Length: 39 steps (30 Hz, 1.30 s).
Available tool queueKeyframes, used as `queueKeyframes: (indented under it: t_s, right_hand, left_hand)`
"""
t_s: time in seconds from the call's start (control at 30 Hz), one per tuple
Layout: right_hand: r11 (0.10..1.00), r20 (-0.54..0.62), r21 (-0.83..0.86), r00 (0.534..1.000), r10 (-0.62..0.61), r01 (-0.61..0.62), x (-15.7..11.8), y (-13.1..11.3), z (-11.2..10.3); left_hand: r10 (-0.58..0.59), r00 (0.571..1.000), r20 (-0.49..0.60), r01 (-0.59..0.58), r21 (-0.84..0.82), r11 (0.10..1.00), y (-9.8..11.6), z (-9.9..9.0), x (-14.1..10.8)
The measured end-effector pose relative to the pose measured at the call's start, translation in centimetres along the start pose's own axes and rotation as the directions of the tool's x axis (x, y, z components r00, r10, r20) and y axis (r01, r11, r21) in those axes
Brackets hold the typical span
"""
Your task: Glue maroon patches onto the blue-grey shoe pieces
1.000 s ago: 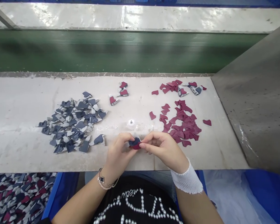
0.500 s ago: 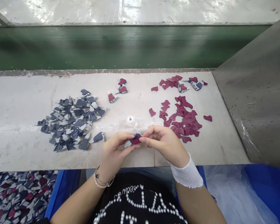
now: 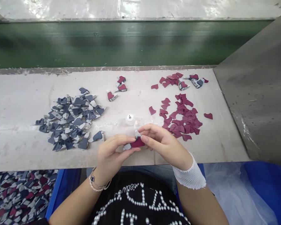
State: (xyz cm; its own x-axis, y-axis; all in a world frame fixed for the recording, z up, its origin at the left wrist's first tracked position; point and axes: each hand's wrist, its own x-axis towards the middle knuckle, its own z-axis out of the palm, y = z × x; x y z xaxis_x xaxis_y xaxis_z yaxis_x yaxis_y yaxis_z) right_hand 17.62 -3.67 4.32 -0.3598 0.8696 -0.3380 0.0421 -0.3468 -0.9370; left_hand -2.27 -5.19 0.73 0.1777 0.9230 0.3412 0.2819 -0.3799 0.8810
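Observation:
Near the table's front edge, my left hand (image 3: 113,153) grips the left end of a small grey part with a maroon face (image 3: 137,142) between thumb and fingers. My right hand (image 3: 162,141) pinches the same part at its right end, thumb on the maroon face and fingers curled behind. A pale grey tip of the part points up between the hands. Just beyond them is a small white round fixture (image 3: 129,118) with a metal pin. To the left lies a heap of blue-grey parts (image 3: 77,122); to the right lie loose maroon pieces (image 3: 188,120).
Several maroon-faced parts (image 3: 122,87) lie behind the fixture, others at the back right. A green strip (image 3: 131,43) runs behind the table (image 3: 131,161). A metal panel (image 3: 259,93) stands at the right. A blue bin (image 3: 58,190) of mixed parts sits lower left, clear plastic (image 3: 234,193) lower right.
The part has turned between my fingers, so more of its maroon face and a pale tip show. My left hand has shifted slightly left. The whole view has moved a little.

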Motion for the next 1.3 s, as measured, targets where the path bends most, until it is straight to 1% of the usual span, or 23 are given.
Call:
queueKeyframes:
  t_s: [0.1, 0.2, 0.27, 0.33, 0.43, 0.53, 0.63, 0.7, 0.8, 0.87, 0.9, 0.97, 1.03, 1.07, 1.13, 1.2, 1.23, 1.3]
  right_hand:
    - [0.999, 0.072, 0.015, 0.997, -0.040, 0.039, -0.3, -0.2, 0.2]
    - [0.997, 0.066, 0.028, 0.995, -0.068, 0.066, -0.5, -0.3, 0.3]
    - [0.996, 0.047, 0.028, 0.995, -0.088, 0.086, -0.7, -0.4, 0.3]
    - [0.993, 0.030, -0.032, 0.993, -0.110, 0.111, -1.0, -0.6, 0.5]
    - [0.971, 0.000, -0.195, 0.990, -0.143, 0.140, -1.3, -1.0, 1.0]
    - [0.933, -0.022, -0.333, 0.988, -0.152, 0.136, -1.7, -1.2, 1.6]
    - [0.879, -0.003, -0.450, 0.984, -0.181, 0.160, -2.0, -1.2, 2.1]
    - [0.839, 0.017, -0.500, 0.971, -0.239, 0.215, -2.2, -1.1, 2.2]
    - [0.799, 0.020, -0.523, 0.941, -0.337, 0.297, -2.3, -0.9, 2.3]
    - [0.782, 0.011, -0.536, 0.928, -0.371, 0.319, -2.3, -0.9, 2.3]
    - [0.773, 0.006, -0.547, 0.925, -0.379, 0.320, -2.3, -0.9, 2.3]
    - [0.760, 0.010, -0.572, 0.929, -0.371, 0.310, -2.3, -0.9, 2.2]
    - [0.746, 0.033, -0.603, 0.943, -0.331, 0.283, -2.2, -0.9, 2.1]
    - [0.732, 0.045, -0.625, 0.949, -0.313, 0.271, -2.2, -0.8, 2.1]
    - [0.696, 0.070, -0.667, 0.952, -0.299, 0.268, -2.2, -0.8, 2.1]
    - [0.655, 0.106, -0.693, 0.942, -0.319, 0.300, -2.3, -0.8, 2.0]
    - [0.638, 0.134, -0.698, 0.934, -0.330, 0.325, -2.3, -0.8, 2.0]
    - [0.607, 0.196, -0.700, 0.919, -0.342, 0.375, -2.4, -1.0, 1.8]
  left_hand:
    - [-0.009, 1.000, 0.006, 0.009, -0.018, 1.000, 0.4, -0.2, -0.1]
    - [-0.042, 0.999, 0.003, 0.042, -0.021, 0.999, 0.8, -0.4, -0.1]
    - [-0.038, 0.999, 0.000, 0.038, -0.002, 0.999, 1.1, -0.4, 0.0]
    - [-0.025, 1.000, 0.000, 0.025, 0.002, 1.000, 1.4, -0.4, 0.0]
    - [-0.027, 1.000, 0.015, 0.028, -0.012, 1.000, 1.6, -0.4, 0.1]
    - [-0.059, 0.998, 0.017, 0.060, -0.042, 0.997, 1.6, -0.4, 0.1]
    - [-0.104, 0.995, 0.000, 0.103, -0.096, 0.990, 1.6, -0.5, 0.1]
    - [-0.107, 0.994, -0.017, 0.104, -0.118, 0.988, 1.6, -0.5, 0.1]
    - [-0.057, 0.997, -0.047, 0.052, -0.117, 0.992, 1.8, -0.4, 0.1]
    - [-0.036, 0.998, -0.057, 0.030, -0.107, 0.994, 1.9, -0.3, 0.1]
    - [-0.046, 0.997, -0.054, 0.040, -0.106, 0.994, 1.8, -0.2, 0.0]
    - [-0.119, 0.993, -0.019, 0.116, -0.110, 0.987, 1.7, -0.2, 0.0]
    - [-0.195, 0.980, 0.048, 0.199, -0.085, 0.976, 1.4, -0.3, 0.0]
    - [-0.216, 0.972, 0.090, 0.221, -0.051, 0.974, 1.3, -0.5, 0.1]
    - [-0.220, 0.959, 0.178, 0.217, 0.037, 0.976, 1.1, -0.8, 0.3]
    - [-0.201, 0.950, 0.240, 0.183, 0.095, 0.979, 1.1, -1.2, 0.6]
    - [-0.193, 0.948, 0.252, 0.172, 0.101, 0.980, 1.2, -1.3, 0.7]
    - [-0.175, 0.956, 0.235, 0.163, 0.072, 0.984, 1.3, -1.3, 0.7]
